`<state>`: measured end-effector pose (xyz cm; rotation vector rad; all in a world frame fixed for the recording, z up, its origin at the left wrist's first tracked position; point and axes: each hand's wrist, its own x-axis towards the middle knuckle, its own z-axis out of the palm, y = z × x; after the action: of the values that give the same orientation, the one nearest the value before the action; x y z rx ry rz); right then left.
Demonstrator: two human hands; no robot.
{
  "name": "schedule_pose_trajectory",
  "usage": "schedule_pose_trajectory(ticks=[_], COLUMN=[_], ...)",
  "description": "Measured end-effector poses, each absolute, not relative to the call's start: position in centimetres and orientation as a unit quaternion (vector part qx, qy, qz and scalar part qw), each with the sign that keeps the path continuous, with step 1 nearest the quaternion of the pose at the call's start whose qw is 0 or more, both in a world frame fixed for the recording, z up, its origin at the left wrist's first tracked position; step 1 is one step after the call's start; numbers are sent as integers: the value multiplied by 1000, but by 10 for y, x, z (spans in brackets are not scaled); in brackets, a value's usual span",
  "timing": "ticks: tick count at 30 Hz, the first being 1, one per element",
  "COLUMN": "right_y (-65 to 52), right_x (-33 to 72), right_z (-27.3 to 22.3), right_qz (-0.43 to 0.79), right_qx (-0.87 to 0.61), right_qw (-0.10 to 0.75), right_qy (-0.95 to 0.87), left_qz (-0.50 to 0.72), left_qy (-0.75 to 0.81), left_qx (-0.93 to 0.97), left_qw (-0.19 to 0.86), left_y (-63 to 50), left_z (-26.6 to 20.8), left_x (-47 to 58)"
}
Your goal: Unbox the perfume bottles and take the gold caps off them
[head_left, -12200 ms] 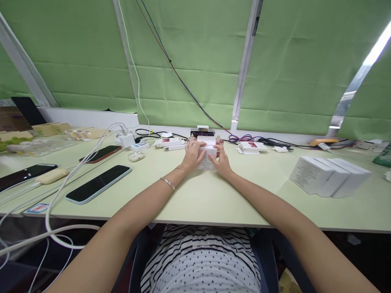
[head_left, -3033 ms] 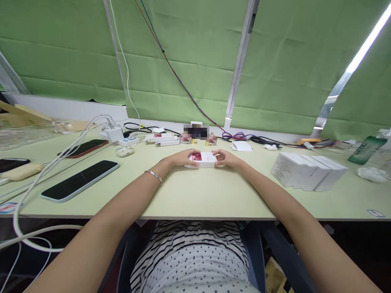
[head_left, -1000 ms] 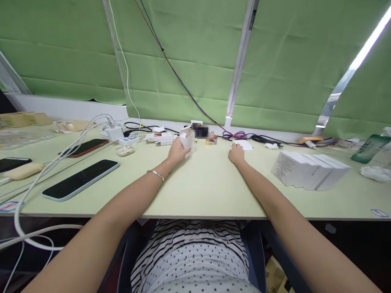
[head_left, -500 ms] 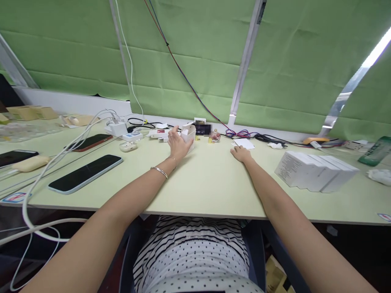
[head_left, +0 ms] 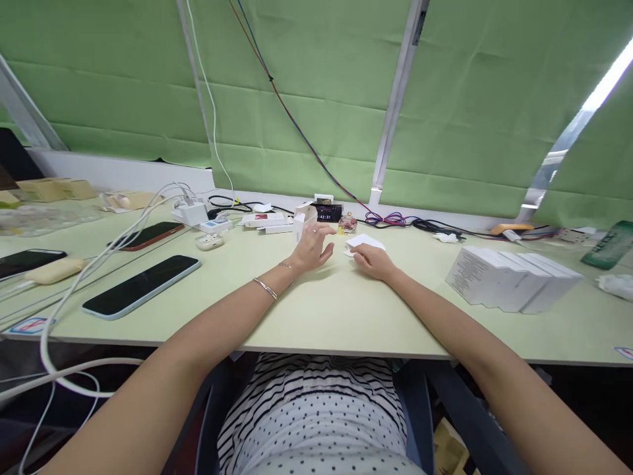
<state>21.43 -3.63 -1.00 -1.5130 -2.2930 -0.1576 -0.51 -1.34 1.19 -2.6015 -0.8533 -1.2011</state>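
The loosely spread left hand (head_left: pixel 310 251) is near-right of an open white cardboard box (head_left: pixel 299 227), contents hidden; the right hand (head_left: pixel 374 261) grips flat white paper (head_left: pixel 367 241).

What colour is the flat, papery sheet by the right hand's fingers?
White: the flat, papery sheet by the bare right hand. The head view shows it best.
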Motion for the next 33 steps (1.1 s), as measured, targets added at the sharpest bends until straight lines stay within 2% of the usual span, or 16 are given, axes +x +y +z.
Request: schedule_pose_trajectory(ticks=[5,12,18,25,33], right_y=[-31,-20,-22,-15,-12], right_x=[195,216,207,219,227], right_z=[-10,-18,-11,-18,-16], right_qz=[-74,-18,-6,13,24], right_qx=[-563,-650,-675,-707,-723], right_qw=[312,230,202,186,205], right_qy=[-762,-724,-710,-682,-659], left_qz=[-270,-142,-116,-59,-47], left_qy=[-253,-240,-273,-264,-329], left_qx=[-929,-960,-953,-962,-942], left_qw=[-1,-32,-64,26,41], left_y=[-15,-19,-23,-16,-17], left_z=[15,13,16,8,12], left_x=[-5,-1,0,1,0])
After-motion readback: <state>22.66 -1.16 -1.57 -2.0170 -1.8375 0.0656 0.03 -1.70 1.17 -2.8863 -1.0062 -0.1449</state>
